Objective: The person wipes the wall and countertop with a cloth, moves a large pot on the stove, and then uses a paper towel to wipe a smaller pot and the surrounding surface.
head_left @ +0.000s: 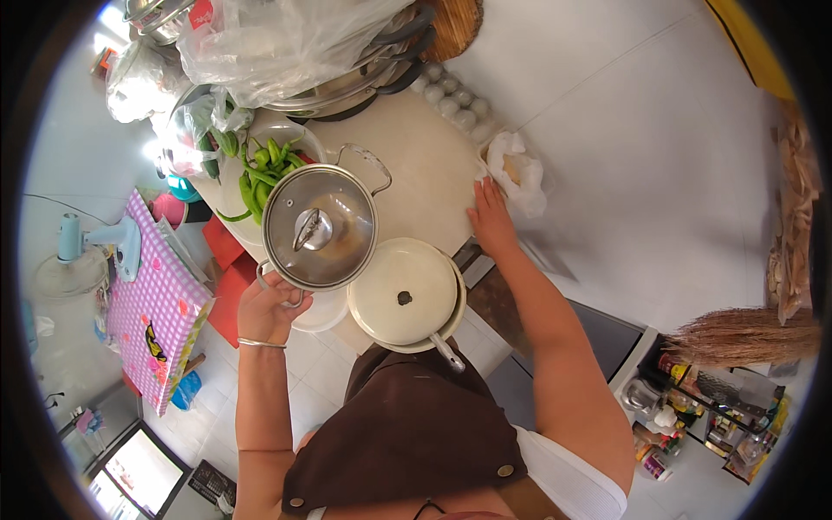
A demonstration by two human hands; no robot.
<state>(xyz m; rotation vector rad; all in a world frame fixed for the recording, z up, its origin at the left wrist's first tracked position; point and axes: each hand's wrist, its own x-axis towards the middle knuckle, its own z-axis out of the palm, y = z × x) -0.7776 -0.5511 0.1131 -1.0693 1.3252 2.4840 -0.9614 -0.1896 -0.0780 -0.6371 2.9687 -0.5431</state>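
My left hand [267, 309] is closed on the near loop handle of a steel pot, which is tilted over the table. A glass lid [340, 201] with a metal knob covers the pot, and its far handle [379, 161] points away. Beside it, near my apron, lies a round cream pan [394, 273] with a dark spot in its middle, over another pale round rim. My right hand [494, 218] rests open on the table's right edge, fingers spread, holding nothing. It is close to a white plastic bag [517, 173].
Green peppers [265, 173] fill a pale bowl [299, 134] behind the pot. Farther back stand a large steel pan [334, 97] under clear plastic bags and a tray of eggs [452, 102]. A checked purple cloth [160, 299] lies left; a broom [737, 338] is at right.
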